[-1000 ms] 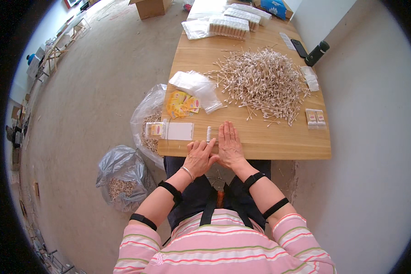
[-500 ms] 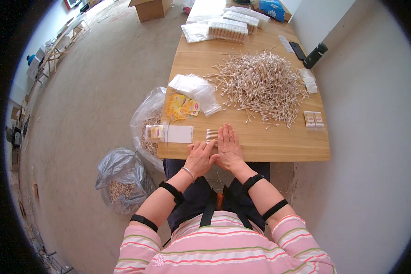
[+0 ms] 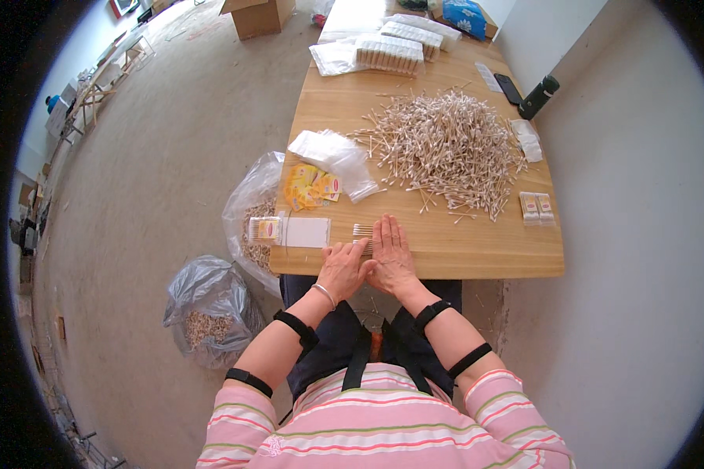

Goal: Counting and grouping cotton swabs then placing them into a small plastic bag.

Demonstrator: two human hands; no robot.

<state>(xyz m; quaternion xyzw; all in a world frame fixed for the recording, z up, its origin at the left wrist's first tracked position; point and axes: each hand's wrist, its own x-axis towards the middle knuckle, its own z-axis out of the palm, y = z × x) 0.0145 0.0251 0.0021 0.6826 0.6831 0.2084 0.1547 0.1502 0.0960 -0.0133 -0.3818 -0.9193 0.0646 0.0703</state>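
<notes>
A small row of cotton swabs (image 3: 362, 230) lies on the table near its front edge, partly hidden under my hands. My right hand (image 3: 393, 254) lies flat over the right part of the row, its fingers stretched forward and side by side. From the left, my left hand (image 3: 342, 266) touches the swabs with bent fingertips, fingers loosely apart, its thumb meeting the right hand. To the left are a white card (image 3: 308, 232) and a clear pack of swabs (image 3: 265, 230) with a yellow label. A big heap of loose cotton swabs (image 3: 450, 148) spreads beyond my hands.
Clear plastic bags (image 3: 335, 160) and yellow cards (image 3: 309, 186) lie at the table's left. Two small packs (image 3: 537, 209) sit at the right edge. Farther back are a phone (image 3: 508, 88), a dark bottle (image 3: 540, 97) and bundled packs (image 3: 389, 55). Swab-filled bags (image 3: 211, 305) stand on the floor.
</notes>
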